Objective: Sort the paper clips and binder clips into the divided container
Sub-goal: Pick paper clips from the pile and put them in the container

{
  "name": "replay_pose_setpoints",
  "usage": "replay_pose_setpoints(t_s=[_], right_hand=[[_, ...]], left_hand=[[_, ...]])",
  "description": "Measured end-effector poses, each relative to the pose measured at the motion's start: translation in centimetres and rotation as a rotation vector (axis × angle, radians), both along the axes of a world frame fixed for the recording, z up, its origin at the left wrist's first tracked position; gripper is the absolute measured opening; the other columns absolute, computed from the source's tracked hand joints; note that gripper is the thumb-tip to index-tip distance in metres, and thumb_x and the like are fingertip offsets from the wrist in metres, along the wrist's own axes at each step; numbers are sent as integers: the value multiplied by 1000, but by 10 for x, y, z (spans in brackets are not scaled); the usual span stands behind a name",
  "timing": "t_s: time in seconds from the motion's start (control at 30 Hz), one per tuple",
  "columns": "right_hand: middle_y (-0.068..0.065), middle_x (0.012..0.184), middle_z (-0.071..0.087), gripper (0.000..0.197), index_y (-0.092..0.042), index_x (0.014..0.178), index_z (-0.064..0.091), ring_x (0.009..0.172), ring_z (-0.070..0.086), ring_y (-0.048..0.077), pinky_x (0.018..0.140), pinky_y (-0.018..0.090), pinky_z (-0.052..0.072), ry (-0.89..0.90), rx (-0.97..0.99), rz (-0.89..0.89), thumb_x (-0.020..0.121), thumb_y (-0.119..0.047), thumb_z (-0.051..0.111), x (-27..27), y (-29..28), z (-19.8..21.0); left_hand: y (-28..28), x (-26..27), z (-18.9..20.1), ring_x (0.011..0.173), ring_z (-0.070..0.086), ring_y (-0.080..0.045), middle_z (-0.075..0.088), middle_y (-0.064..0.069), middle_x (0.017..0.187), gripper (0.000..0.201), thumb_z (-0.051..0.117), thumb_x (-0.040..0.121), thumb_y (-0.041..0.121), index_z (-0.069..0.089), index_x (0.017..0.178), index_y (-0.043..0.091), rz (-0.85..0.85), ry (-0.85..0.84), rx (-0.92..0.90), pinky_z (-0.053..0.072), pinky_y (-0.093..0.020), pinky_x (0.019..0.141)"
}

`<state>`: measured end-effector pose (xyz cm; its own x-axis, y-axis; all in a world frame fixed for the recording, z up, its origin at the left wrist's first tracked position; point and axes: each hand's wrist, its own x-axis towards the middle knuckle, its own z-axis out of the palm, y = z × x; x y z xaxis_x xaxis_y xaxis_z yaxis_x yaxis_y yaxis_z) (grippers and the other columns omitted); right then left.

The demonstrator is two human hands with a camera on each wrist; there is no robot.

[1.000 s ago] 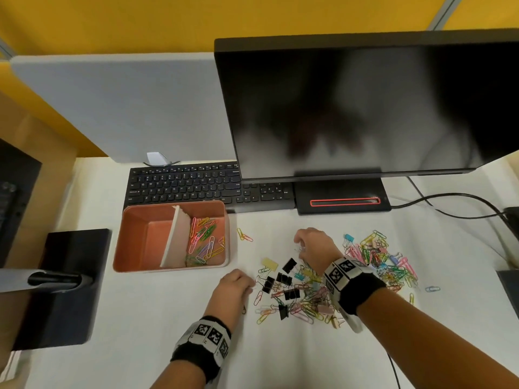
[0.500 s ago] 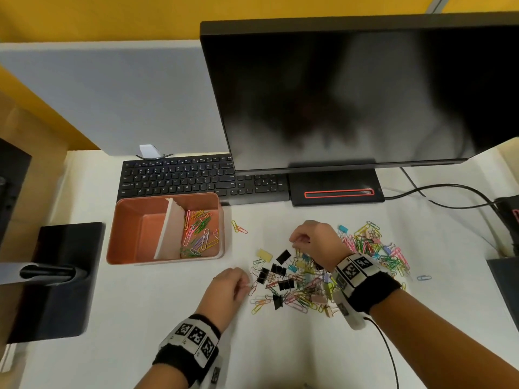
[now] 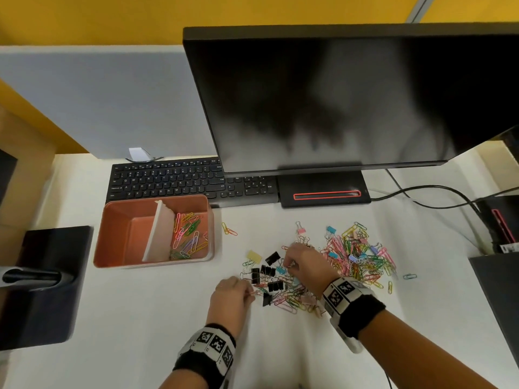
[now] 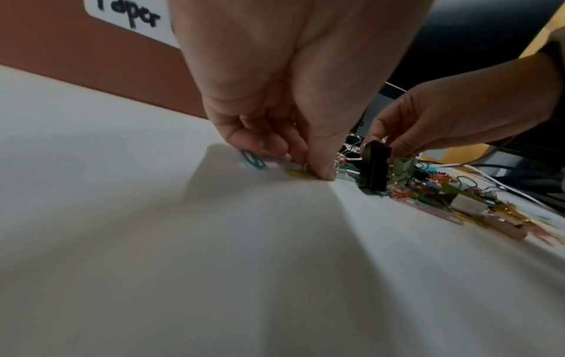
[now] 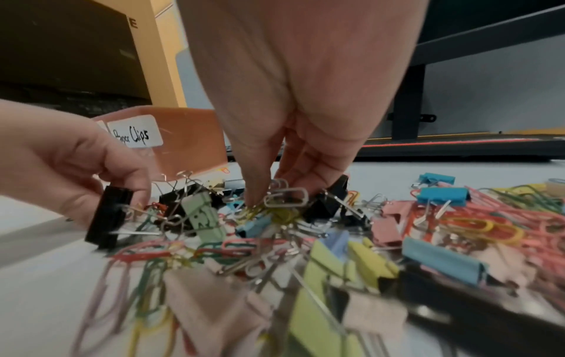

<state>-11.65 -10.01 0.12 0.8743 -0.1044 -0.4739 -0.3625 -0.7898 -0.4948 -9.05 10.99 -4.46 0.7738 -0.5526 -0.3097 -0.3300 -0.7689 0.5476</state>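
My left hand (image 4: 275, 101) pinches a yellow paper clip (image 4: 301, 174) flat on the table (image 3: 140, 318); my right hand (image 5: 293, 101) grips a silver clip (image 5: 286, 200) in the mixed pile (image 3: 351, 262). The divided container (image 3: 153, 263), labelled "Paper Clips" (image 5: 134, 134), sits left, before the keyboard (image 3: 182, 181) and monitor (image 3: 351, 96).

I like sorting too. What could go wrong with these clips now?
The right hand pinches wire in a tangled pile, so a binder clip could ride along with paper clips. The container has paper clips only in its right half; a hurried drop might land in the wrong half.
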Motion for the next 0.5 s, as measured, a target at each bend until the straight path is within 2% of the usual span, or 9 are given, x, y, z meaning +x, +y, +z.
replay_pose_setpoints(t_s=[0.07, 0.2, 0.27, 0.33, 0.37, 0.4, 0.5], right_hand=[[6, 104, 63, 16, -9, 97, 65, 96, 58, 19, 82, 20, 43, 52, -21, 29, 90, -6, 51, 6, -1, 1], [1, 100, 65, 15, -14, 94, 65, 88, 57, 12, 76, 17, 40, 26, 19, -12, 90, -9, 51, 6, -6, -2], [-2, 94, 65, 12, -15, 92, 64, 83, 57, 10, 72, 15, 41, 13, 67, -43, 89, -11, 53, 2, -11, -2], [-8, 85, 61, 10, -17, 89, 64, 75, 54, 0, 66, 8, 37, -23, 107, -93, 88, -11, 56, -4, -16, 0], [-11, 84, 59, 9, -19, 89, 64, 73, 52, -4, 63, 6, 35, -46, 121, -118, 88, -12, 58, -7, -18, 3], [-12, 84, 59, 9, -19, 90, 65, 73, 51, -6, 63, 6, 35, -75, 129, -139, 88, -13, 59, -10, -20, 5], [-9, 88, 64, 9, -18, 94, 67, 78, 58, -1, 69, 8, 44, -164, 155, -172, 87, -15, 62, -13, -22, 23]], left_hand=[[-1, 3, 1, 80, 52, -21, 58, 1, 83, 9, 72, 72, 16, 65, 76, 19, -41, -51, 23, 48, -34, 66], [-4, 4, 5, 74, 56, -22, 61, 2, 76, 12, 68, 72, 10, 61, 74, 19, -120, -81, 104, 48, -34, 62], [-5, 3, 6, 69, 58, -20, 62, 3, 72, 16, 72, 69, 9, 61, 74, 19, -152, -80, 110, 50, -31, 60], [-5, 2, 6, 78, 57, -19, 62, 0, 84, 6, 64, 81, 12, 62, 86, 15, -133, -46, 60, 47, -28, 70], [-3, 1, 8, 82, 53, -17, 60, 1, 89, 6, 56, 88, 16, 60, 92, 13, -118, -19, 30, 43, -25, 72], [0, 2, 9, 81, 49, -14, 57, 4, 89, 9, 51, 91, 20, 58, 92, 13, -107, -3, -17, 38, -22, 70], [13, 6, 29, 67, 43, 1, 45, 18, 72, 11, 57, 88, 19, 54, 78, 21, -63, 37, -134, 32, -15, 61]])
